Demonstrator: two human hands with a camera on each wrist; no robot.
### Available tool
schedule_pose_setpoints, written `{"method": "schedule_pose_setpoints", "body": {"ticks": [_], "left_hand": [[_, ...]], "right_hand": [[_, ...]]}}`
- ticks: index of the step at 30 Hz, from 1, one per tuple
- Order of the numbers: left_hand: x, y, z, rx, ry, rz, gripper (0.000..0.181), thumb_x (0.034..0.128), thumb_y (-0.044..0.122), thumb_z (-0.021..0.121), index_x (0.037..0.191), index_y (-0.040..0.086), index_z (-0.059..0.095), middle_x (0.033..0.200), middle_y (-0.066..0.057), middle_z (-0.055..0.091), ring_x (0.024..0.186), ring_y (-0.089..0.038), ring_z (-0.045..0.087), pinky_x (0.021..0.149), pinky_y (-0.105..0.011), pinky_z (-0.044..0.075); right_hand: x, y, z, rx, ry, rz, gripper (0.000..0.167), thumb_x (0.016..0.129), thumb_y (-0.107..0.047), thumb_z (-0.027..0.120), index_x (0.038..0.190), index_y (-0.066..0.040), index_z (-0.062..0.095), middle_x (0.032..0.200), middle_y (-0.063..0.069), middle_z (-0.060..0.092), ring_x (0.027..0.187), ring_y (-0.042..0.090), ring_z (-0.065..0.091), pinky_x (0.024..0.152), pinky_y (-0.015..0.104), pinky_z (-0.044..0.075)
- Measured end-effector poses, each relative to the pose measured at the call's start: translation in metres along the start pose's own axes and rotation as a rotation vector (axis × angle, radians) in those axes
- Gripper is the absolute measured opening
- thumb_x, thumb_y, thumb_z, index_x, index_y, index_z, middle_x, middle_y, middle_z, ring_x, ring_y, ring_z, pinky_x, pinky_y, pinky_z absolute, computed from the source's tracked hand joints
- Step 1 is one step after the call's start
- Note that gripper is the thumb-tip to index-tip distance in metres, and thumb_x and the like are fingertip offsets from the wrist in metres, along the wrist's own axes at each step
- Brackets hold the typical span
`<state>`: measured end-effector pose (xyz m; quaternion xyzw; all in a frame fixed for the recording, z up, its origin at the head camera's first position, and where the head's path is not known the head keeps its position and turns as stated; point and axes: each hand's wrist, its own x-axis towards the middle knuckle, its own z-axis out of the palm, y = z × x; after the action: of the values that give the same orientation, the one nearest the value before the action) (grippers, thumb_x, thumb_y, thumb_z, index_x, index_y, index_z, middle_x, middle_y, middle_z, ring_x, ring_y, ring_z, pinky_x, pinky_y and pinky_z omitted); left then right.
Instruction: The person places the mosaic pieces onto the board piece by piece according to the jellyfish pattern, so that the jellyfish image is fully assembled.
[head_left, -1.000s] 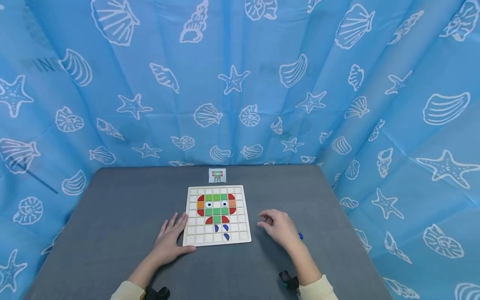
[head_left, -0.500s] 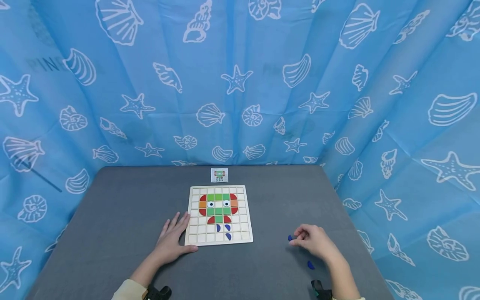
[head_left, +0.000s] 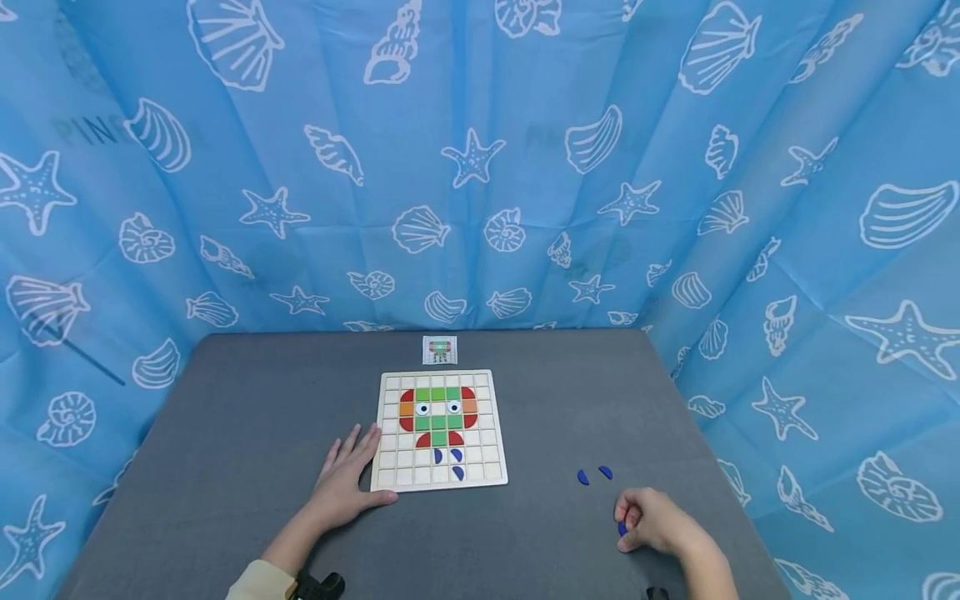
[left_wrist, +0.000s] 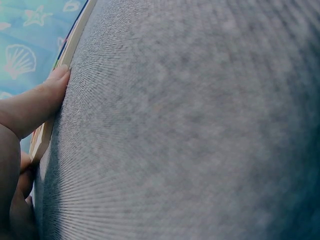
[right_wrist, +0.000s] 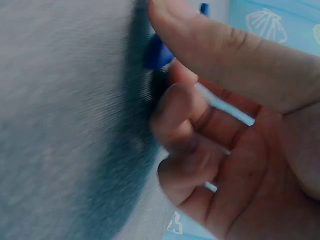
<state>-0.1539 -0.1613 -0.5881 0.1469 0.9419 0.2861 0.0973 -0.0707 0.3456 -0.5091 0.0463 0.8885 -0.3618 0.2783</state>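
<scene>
A wooden grid board [head_left: 391, 459] lies on the table with green, red and orange tiles, two eye tiles and several blue half-round pieces set in it. My left hand [head_left: 341, 487] rests at its lower left corner, fingers spread; the thumb [left_wrist: 42, 102] touches the board's edge [left_wrist: 44, 137] in the left wrist view. Far to the right, my right hand [head_left: 654, 521] has its thumb and curled fingers around a blue half-round piece [head_left: 622, 528]. That piece [right_wrist: 159, 54] shows between thumb and fingers in the right wrist view, close to the cloth.
Two more blue half-round pieces, a left one [head_left: 582, 477] and a right one [head_left: 605, 472], lie between board and right hand. A small pattern card [head_left: 439, 350] sits behind the board. A blue shell-print curtain [head_left: 465, 208] surrounds the grey table [head_left: 300, 383].
My right hand has moved right and toward me, from beside the board past two blue pieces to a third, nearer one. My left hand stays at the board's corner.
</scene>
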Motion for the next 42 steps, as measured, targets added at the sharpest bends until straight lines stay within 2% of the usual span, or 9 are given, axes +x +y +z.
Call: {"method": "schedule_pose_setpoints", "body": {"ticks": [4,10,16,18,24,29,35,38,42], "left_hand": [[0.0,0.0,0.0,-0.004,-0.002,-0.008,0.118,0.0749,0.072,0.074,0.162,0.013,0.02,0.169,-0.008,0.02,0.157,-0.037,0.005,0.123,-0.061,0.001],[0.001,0.0,0.0,-0.005,-0.018,-0.018,0.119,0.0749,0.072,0.073,0.162,0.013,0.019,0.169,-0.008,0.019,0.157,-0.038,0.005,0.123,-0.061,0.001],[0.001,-0.001,0.0,-0.002,-0.018,-0.018,0.119,0.0747,0.073,0.073,0.162,0.013,0.019,0.169,-0.008,0.019,0.157,-0.037,0.005,0.123,-0.06,0.001],[0.001,-0.001,0.001,0.0,-0.016,-0.016,0.119,0.0746,0.074,0.072,0.162,0.013,0.019,0.169,-0.008,0.019,0.157,-0.037,0.005,0.123,-0.06,0.001],[0.0,0.0,0.0,-0.016,-0.006,-0.006,0.118,0.0743,0.072,0.074,0.162,0.013,0.021,0.168,-0.008,0.021,0.157,-0.037,0.006,0.123,-0.06,0.001],[0.0,-0.001,0.001,-0.015,0.002,-0.009,0.119,0.0737,0.073,0.074,0.162,0.013,0.022,0.168,-0.007,0.021,0.157,-0.036,0.006,0.123,-0.06,0.001],[0.001,0.0,0.001,-0.01,-0.002,-0.004,0.119,0.0745,0.073,0.073,0.162,0.013,0.02,0.168,-0.008,0.02,0.157,-0.037,0.006,0.123,-0.061,0.001],[0.001,0.0,0.0,-0.006,-0.008,-0.006,0.118,0.0751,0.072,0.073,0.162,0.012,0.02,0.169,-0.008,0.019,0.157,-0.037,0.005,0.123,-0.061,0.0],[0.001,0.0,0.0,-0.004,-0.013,-0.016,0.118,0.0753,0.072,0.073,0.162,0.012,0.02,0.169,-0.008,0.019,0.157,-0.037,0.004,0.123,-0.061,0.0]], "right_hand": [[0.0,0.0,0.006,-0.047,0.07,0.022,0.023,0.074,0.003,0.084,0.083,-0.005,0.064,0.071,0.003,0.057,0.066,0.017,0.051,0.061,0.029,0.041],[0.0,0.0,0.009,-0.12,0.227,0.033,0.012,0.081,0.001,0.074,0.081,-0.007,0.066,0.07,0.001,0.059,0.064,0.016,0.054,0.06,0.03,0.043],[0.005,0.004,0.003,-0.061,0.343,0.057,0.006,0.089,0.004,0.065,0.089,-0.001,0.07,0.072,0.003,0.066,0.063,0.014,0.064,0.058,0.03,0.052],[0.006,0.008,0.001,-0.075,0.351,0.05,0.005,0.089,0.001,0.069,0.094,-0.001,0.071,0.075,0.001,0.066,0.065,0.013,0.064,0.06,0.029,0.052],[0.006,0.019,-0.002,-0.054,0.296,-0.008,0.029,0.081,-0.008,0.083,0.109,-0.007,0.074,0.086,0.0,0.065,0.076,0.014,0.058,0.065,0.028,0.049],[0.01,0.023,-0.005,-0.05,0.273,0.016,0.026,0.079,-0.006,0.084,0.103,-0.01,0.076,0.087,-0.001,0.065,0.078,0.015,0.057,0.067,0.031,0.049],[0.011,0.023,-0.003,-0.063,0.317,0.01,0.022,0.081,-0.017,0.084,0.099,-0.008,0.074,0.082,-0.002,0.066,0.074,0.014,0.058,0.064,0.029,0.048],[0.011,0.021,-0.002,-0.041,0.339,-0.009,0.026,0.083,-0.023,0.083,0.101,-0.008,0.073,0.084,-0.002,0.068,0.075,0.012,0.061,0.064,0.028,0.05],[0.013,0.014,-0.003,0.003,0.375,-0.067,0.026,0.088,-0.021,0.079,0.109,-0.006,0.072,0.087,-0.001,0.07,0.075,0.012,0.063,0.064,0.026,0.051]]}}
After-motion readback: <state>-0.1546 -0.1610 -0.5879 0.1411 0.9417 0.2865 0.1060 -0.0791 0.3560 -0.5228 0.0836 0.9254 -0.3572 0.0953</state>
